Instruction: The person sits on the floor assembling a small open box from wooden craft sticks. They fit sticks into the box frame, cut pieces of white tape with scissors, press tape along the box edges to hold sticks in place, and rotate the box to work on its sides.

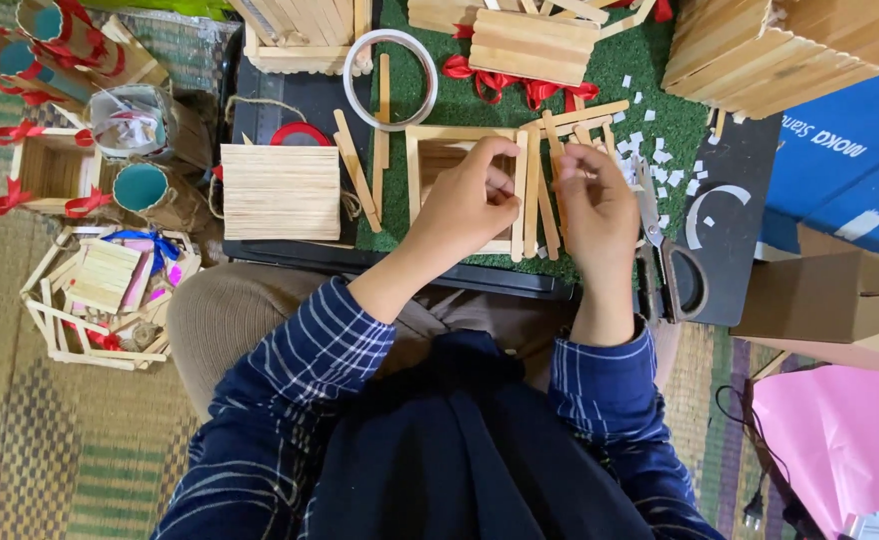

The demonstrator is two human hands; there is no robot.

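Note:
My left hand [465,205] rests over a square frame of wooden craft sticks [425,150] on a green mat [480,110], its fingers pinched near the frame's right edge. My right hand [598,205] is just beside it, fingers curled on a thin wooden stick [552,145] among several loose sticks. Whether the left fingers grip anything I cannot tell. Both sleeves are dark blue plaid.
A flat panel of sticks [280,190] lies left of the frame. A tape ring [392,78] and stick boxes with red ribbon [530,45] sit farther away. Scissors [652,225] lie at right. Finished baskets [50,170] stand at left, a cardboard box [840,295] at right.

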